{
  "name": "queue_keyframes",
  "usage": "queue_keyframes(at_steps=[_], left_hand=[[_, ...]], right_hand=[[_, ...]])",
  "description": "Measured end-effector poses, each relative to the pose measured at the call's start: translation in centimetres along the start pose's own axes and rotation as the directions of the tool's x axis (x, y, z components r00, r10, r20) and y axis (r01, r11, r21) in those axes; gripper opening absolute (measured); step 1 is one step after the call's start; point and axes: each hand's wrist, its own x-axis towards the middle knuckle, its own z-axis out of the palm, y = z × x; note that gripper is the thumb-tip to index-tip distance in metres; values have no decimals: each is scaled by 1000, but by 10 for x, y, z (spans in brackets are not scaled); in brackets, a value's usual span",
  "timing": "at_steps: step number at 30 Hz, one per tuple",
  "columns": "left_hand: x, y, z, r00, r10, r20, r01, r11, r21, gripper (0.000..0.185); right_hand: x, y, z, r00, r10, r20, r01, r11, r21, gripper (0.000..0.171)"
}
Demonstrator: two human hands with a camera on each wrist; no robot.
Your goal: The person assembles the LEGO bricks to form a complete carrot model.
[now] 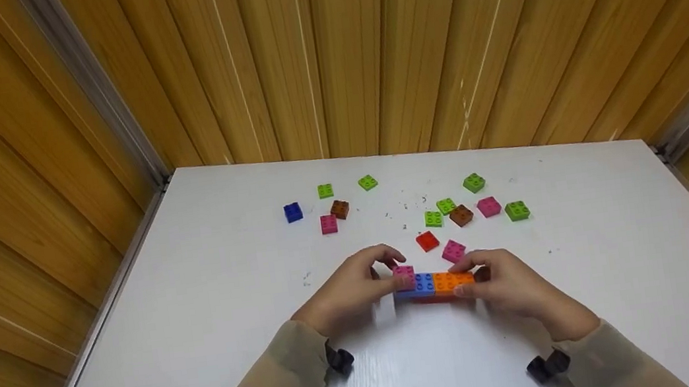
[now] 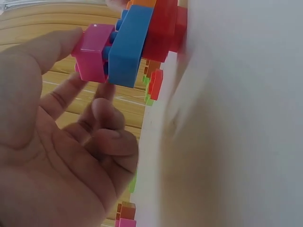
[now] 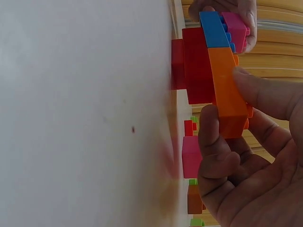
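A toy brick build stands near the middle of the white table. In the right wrist view a narrow red brick (image 3: pixel 177 64) forms its base under a wider red brick (image 3: pixel 196 66). Over these lie a blue brick (image 2: pixel 129 47) and an orange brick (image 1: pixel 452 280) end to end. A pink brick (image 1: pixel 403 274) sits on the blue brick's outer end. My left hand (image 1: pixel 360 285) pinches that pink brick between thumb and fingers. With thumb and fingers, my right hand (image 1: pixel 506 282) holds the orange brick at the right end.
Just behind the build lie a loose pink brick (image 1: pixel 454 251) and a red brick (image 1: pixel 427 241). Several green, brown and pink bricks are scattered beyond, with a dark blue brick (image 1: pixel 293 212) at the left. Wood-patterned panels (image 1: pixel 352 52) rise behind the table (image 1: pixel 212 304).
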Motion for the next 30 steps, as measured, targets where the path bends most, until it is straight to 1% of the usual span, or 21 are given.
queue_keyframes(at_steps=[2, 7, 11, 13, 18, 21, 23, 27, 30], left_hand=[[0, 0, 0, 1000, -23, 9, 22, 1000, 13, 45], [-1, 1, 1, 998, -61, 30, 59, 996, 61, 40], [-2, 3, 1, 996, -67, 57, 63, 995, 72, 38], [-2, 3, 1, 996, -60, 66, 56, 996, 72, 34], [-3, 2, 3, 996, -52, 66, 50, 998, 43, 25], [-3, 2, 2, 996, -69, 63, 68, 997, 24, 28], [-2, 2, 2, 995, -80, 62, 79, 997, 22, 32], [-2, 3, 1, 994, -90, 58, 88, 996, 31, 40], [-2, 3, 1, 994, -93, 54, 92, 995, 25, 41]], right_hand=[[0, 1, 0, 1000, -3, 1, 3, 1000, -5, 28], [1, 3, 0, 1000, -6, 4, 6, 1000, -13, 29], [2, 3, 0, 1000, -6, 7, 7, 1000, -11, 29], [2, 2, 0, 1000, 0, 6, 0, 1000, -5, 29], [0, 0, 1, 1000, 14, 2, -14, 1000, 2, 27], [0, 0, 1, 1000, 8, 1, -8, 1000, -4, 27], [0, 0, 1, 1000, 3, 0, -3, 1000, -9, 27], [0, 0, 0, 1000, 5, 0, -5, 1000, -14, 26], [1, 0, 0, 1000, 11, 1, -11, 1000, -12, 26]])
